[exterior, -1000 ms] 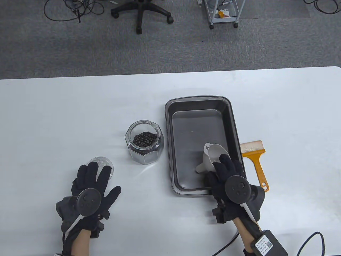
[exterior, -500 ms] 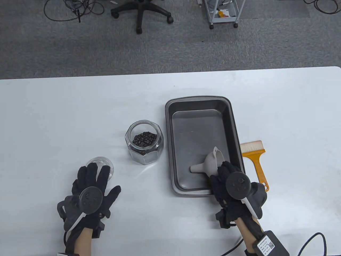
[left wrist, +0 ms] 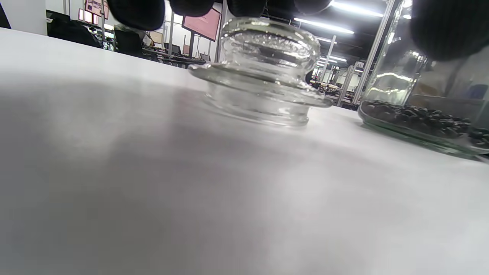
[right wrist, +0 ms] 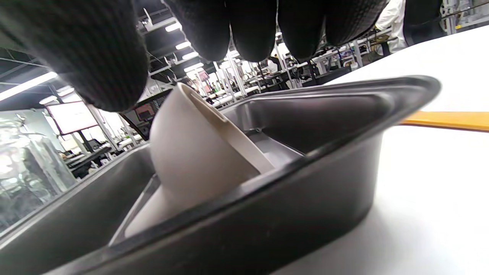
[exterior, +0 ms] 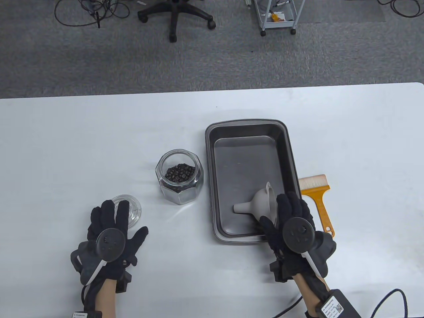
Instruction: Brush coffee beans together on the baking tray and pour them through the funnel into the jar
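hovering hands: right hand (exterior: 291,220) over funnel (exterior: 260,202) (contact unclear).

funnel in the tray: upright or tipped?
Tipped. The funnel lies on its side in the tray, spout pointing left toward the jar, wide mouth facing the right hand.

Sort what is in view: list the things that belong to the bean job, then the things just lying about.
Job things:
baking tray
funnel, lying on its side in the tray
jar holding coffee beans
brush
glass lid

Lying about:
office chair
wheeled cart
floor cables
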{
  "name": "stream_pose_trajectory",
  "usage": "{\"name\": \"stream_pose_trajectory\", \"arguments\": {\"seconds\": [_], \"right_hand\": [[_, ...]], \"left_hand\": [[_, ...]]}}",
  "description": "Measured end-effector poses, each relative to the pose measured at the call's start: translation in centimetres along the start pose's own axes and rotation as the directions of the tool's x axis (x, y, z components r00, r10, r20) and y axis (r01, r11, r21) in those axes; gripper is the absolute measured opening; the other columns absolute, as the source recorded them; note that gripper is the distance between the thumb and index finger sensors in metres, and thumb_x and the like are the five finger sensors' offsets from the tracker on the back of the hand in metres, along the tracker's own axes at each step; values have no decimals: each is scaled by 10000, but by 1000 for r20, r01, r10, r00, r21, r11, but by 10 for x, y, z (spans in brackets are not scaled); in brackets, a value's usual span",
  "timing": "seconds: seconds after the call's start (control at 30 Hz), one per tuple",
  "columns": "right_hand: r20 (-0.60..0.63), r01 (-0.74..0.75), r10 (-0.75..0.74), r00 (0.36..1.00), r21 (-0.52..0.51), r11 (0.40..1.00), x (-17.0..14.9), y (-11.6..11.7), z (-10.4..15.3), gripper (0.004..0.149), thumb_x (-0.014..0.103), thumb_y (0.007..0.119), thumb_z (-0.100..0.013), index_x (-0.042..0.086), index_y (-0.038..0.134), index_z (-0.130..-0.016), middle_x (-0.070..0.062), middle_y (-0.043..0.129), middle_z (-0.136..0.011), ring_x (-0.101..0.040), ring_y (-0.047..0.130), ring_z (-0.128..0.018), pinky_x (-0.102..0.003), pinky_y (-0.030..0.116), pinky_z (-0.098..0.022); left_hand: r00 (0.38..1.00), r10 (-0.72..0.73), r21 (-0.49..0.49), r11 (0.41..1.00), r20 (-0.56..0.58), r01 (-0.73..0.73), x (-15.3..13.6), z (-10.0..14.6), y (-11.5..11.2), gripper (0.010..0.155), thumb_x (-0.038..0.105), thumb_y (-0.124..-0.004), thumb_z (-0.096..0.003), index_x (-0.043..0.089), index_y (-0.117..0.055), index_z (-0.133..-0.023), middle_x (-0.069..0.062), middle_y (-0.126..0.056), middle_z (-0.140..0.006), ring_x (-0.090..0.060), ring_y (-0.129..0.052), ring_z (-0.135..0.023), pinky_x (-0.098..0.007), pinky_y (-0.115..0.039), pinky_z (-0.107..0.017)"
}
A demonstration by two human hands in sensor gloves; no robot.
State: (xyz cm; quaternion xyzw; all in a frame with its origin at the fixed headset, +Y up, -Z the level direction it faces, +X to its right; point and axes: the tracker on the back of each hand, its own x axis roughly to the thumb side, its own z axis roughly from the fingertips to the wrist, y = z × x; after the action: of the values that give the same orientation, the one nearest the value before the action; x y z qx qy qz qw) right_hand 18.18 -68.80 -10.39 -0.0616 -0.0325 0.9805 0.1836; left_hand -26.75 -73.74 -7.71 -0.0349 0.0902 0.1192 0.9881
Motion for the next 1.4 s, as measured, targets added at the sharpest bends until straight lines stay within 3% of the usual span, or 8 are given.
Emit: {"name": "stream_pose_trajectory", "arguments": {"seconds": [0.37,0.6,1.17,1.4], "right_hand": [[122,66,-62,991,-35,997,11,4,4,839,650,844,-391,299,466,-1053,-93,467,-1174,-413,489,-1067,-601,510,-745],[128,82,-77,989,-32,996,11,5,2,830,644,847,-391,298,480,-1050,-98,476,-1170,-418,508,-1060,-604,510,-743],[120,106,-104,987,-12,994,5,3,0,813,640,845,-394,297,501,-1047,-104,500,-1164,-425,554,-1045,-609,519,-738],[108,113,-112,988,-6,994,3,2,-2,811,639,846,-394,297,505,-1046,-103,501,-1164,-422,558,-1044,-610,518,-738]], "left_hand": [[999,-36,-62,998,-32,34,6,-12,-7,936,832,-746,-406,509,-225,-1114,-46,-204,-1271,-509,-261,-1135,-665,-461,-797],[996,-74,-88,994,-59,68,9,-21,-10,930,805,-758,-423,458,-258,-1126,-38,-174,-1256,-442,-365,-1153,-648,-483,-802],[980,-167,-35,986,-108,165,10,-42,-5,707,696,-718,-470,575,-360,-1068,-8,-416,-1232,-324,-633,-1029,-520,-591,-787],[986,-141,-34,990,-89,138,11,-50,-5,730,693,-744,-450,550,-384,-1068,-32,-493,-1193,-304,-680,-944,-506,-600,-776]]}}
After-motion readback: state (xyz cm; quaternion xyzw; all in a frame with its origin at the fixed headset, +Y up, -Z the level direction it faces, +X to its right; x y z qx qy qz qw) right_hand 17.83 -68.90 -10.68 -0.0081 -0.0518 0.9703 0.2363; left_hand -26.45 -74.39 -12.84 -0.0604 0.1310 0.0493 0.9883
